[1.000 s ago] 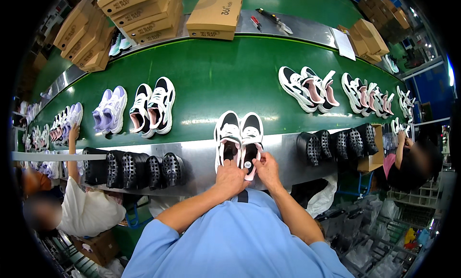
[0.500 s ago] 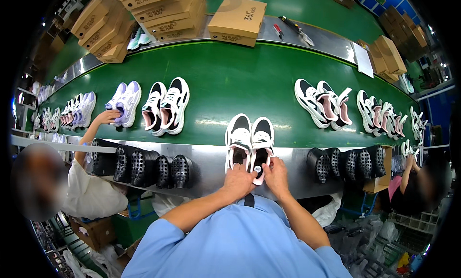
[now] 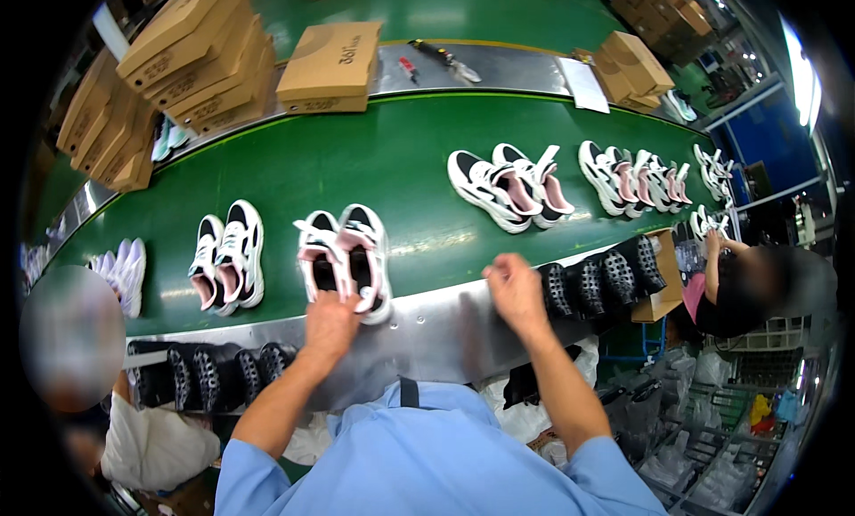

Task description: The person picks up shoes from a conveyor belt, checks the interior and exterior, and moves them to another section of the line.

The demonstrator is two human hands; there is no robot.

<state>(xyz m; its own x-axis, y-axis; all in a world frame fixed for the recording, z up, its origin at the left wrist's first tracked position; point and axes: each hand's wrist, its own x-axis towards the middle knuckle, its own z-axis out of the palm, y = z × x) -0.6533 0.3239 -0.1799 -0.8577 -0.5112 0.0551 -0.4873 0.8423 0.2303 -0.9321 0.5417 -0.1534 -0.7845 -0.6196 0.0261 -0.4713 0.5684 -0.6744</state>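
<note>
The shoes [image 3: 358, 253] lie at the near edge of the belt [image 3: 419, 195], toes pointing away from the person, heels held by the left hand [image 3: 334, 325], the nearer one, while the right hand [image 3: 512, 289] hangs well rightward, its curled grip unclear.

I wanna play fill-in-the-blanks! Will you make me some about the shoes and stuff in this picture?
The left hand touches black, pink and ____ shoes.
The studded blocks near the right hand are ____.
Between its metal strips, the worktop is ____.
The person's shirt is light ____.

Missing words: white; black; green; blue.
</note>
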